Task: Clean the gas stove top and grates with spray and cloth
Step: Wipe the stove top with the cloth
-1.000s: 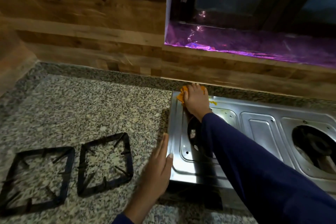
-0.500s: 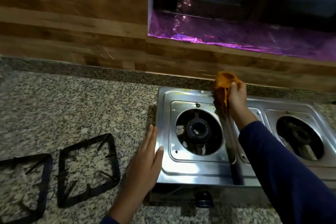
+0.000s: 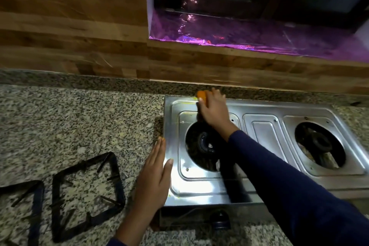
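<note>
Grates [image 3: 119, 179] lie off the stove, on the granite counter [image 3: 79, 118] at left. Left hand [image 3: 153, 177] is flat with straight fingers, bracing the stove top [image 3: 265, 132] at its left edge. Right hand [image 3: 214, 110] clutches the orange cloth [image 3: 201, 95] at the rear edge, apparently bunched. Best to press firmly and use short overlapping strokes along the rim.

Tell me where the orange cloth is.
In the head view, the orange cloth is held by the right hand at the stove top's back edge, behind the left burner.

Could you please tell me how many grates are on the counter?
2. The nearer grate lies just left of the stove; the outer grate further left, cut by the frame edge. None seems hidden.
</note>
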{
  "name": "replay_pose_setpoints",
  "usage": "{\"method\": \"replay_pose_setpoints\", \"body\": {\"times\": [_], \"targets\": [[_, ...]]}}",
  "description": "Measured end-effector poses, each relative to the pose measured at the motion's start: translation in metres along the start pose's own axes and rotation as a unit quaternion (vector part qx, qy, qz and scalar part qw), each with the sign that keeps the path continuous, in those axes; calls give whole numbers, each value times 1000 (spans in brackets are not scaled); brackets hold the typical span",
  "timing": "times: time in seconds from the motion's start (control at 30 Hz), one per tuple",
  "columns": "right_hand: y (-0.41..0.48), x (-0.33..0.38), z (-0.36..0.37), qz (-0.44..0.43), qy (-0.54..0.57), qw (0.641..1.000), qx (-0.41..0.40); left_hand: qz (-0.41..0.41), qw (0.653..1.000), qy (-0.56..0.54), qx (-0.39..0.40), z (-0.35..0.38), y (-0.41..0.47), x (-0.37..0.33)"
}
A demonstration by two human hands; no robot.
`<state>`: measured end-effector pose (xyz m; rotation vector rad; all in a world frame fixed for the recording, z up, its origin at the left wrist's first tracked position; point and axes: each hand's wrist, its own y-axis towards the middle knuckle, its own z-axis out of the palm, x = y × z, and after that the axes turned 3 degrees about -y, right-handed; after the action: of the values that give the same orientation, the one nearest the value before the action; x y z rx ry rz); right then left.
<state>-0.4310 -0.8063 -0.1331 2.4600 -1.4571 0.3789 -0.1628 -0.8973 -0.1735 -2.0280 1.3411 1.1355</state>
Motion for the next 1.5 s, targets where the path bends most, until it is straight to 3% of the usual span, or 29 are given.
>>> {"method": "replay_pose_setpoints", "body": {"times": [0.17, 0.33, 0.53, 0.6, 0.73, 1.03, 1.17, 1.33, 1.5], "targets": [[-7, 90, 36, -64, 49, 997, 11, -11, 1000, -19, -10, 0, -2, -5], [-29, 110, 44, -99, 42, 994, 20, -72, 991, -69, -91, -2, -9, -7], [-70, 95, 39, -291, -15, 955, 54, -104, 984, -88, -119, -6, -12, -8], [-57, 77, 30, -247, -38, 968, 35, -81, 989, -79, -96, -9, -13, -12], [-33, 14, 7, -27, -36, 999, 0, -30, 999, -17, -26, -6, -20, -17], [-53, -124, -49, 197, -52, 978, -54, -13, 1000, 0, -8, -1, -27, -10], [-60, -130, -51, 201, -21, 978, -45, -13, 1000, -4, -16, 0, -27, -8], [-73, -87, -33, 78, 31, 996, -5, -12, 1000, -5, -19, 1, -28, -11], [-159, -70, -29, 94, 47, 992, -63, -26, 999, -15, -23, -2, -32, -15]]}}
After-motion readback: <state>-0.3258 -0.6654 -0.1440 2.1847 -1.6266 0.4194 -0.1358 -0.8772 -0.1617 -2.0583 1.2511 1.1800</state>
